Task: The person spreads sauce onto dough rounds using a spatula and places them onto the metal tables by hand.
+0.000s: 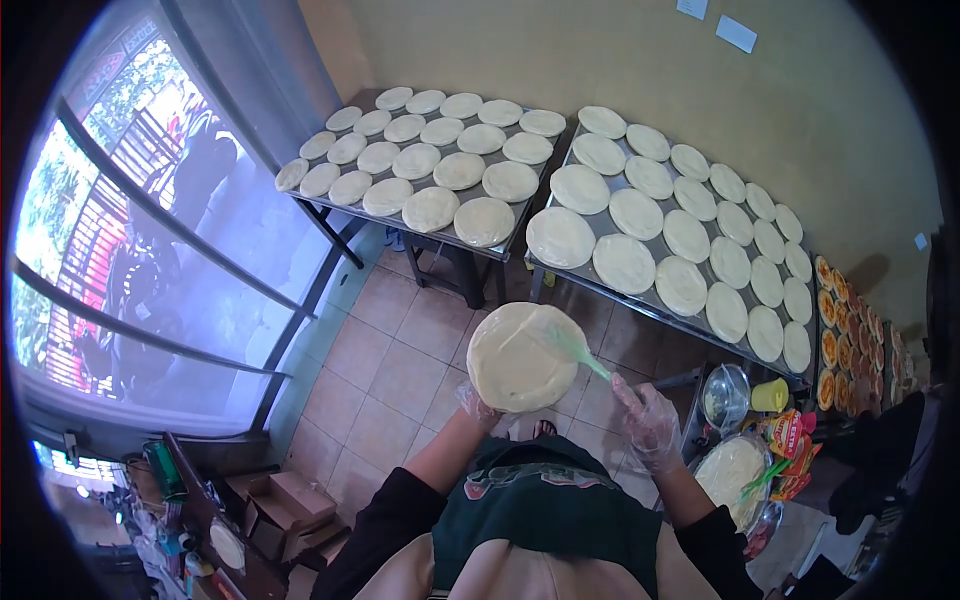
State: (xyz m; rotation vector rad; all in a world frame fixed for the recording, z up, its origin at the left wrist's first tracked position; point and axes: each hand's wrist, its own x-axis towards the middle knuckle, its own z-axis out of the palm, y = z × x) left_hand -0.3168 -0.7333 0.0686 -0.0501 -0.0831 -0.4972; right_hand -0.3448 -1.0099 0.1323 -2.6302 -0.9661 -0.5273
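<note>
The left hand (480,404), in thin clear plastic, grips the edge of a pale, round dough (512,368) above the tiled floor (395,350). The right hand (650,425), covered likewise, grasps a green spatula (577,350) over it; the red packet (790,434) reads perhaps "EXTR".

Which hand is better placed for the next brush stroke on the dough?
Right, I'd judge. The plastic-gloved right hand already grips the pale green brush, its head over the flat, pale dough round. The plastic-gloved left hand is occupied, holding the dough round's near left edge.
</note>
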